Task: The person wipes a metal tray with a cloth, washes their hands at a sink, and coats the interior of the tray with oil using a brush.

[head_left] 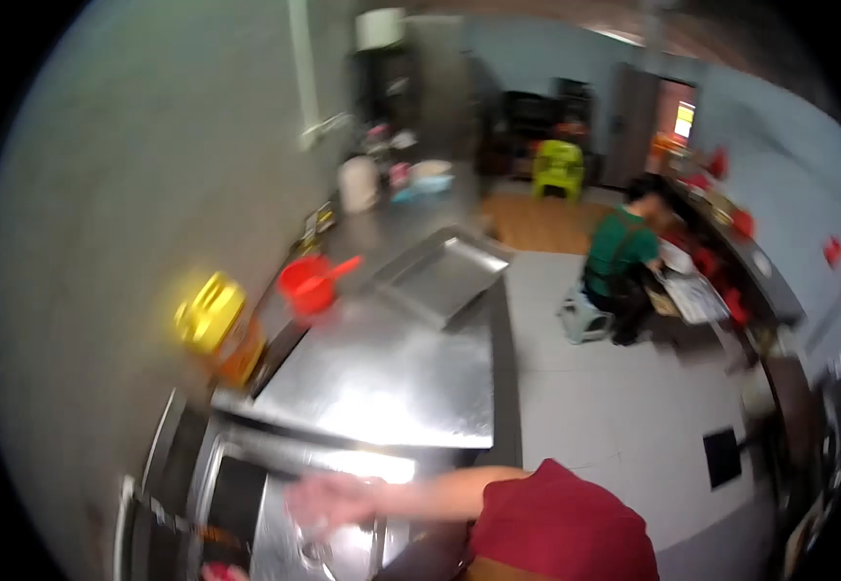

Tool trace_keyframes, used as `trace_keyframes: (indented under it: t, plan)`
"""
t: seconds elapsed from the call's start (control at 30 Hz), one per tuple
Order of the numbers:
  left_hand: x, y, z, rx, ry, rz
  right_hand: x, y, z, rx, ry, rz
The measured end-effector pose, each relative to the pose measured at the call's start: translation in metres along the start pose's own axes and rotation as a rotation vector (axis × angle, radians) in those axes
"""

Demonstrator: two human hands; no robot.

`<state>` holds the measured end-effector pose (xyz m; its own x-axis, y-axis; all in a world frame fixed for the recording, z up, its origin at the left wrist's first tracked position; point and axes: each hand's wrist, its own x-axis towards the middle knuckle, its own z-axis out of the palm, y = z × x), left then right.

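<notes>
My right hand (329, 499) reaches left over a stainless steel sink (210, 474), its arm coming out of a dark red sleeve (570, 523). Motion smears the fingers, so I cannot tell whether they hold anything. Beneath the hand lies shiny metal with a round, drain-like fitting (316, 554). At the bottom edge, a small pinkish-red patch (222, 572) is cut off, and I cannot make out what it is. My left hand cannot be identified in the view.
Beyond the sink is a steel counter (401, 387) with a shallow metal tray (445, 276) and a red dipper (306, 286). A yellow jug (212, 315) stands by the wall. Across the tiled floor, a person in green (619, 252) sits on a stool (585, 320).
</notes>
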<state>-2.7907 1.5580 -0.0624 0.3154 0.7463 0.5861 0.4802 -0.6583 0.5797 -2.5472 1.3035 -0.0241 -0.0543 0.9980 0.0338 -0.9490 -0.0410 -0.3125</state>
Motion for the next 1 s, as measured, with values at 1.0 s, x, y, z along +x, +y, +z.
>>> trace_keyframes:
  t: [1.0]
  plan:
    - [-0.177, 0.051, -0.006, -0.294, -0.161, -0.557, 0.003, -0.052, 0.096, 0.028, 0.297, -0.402]
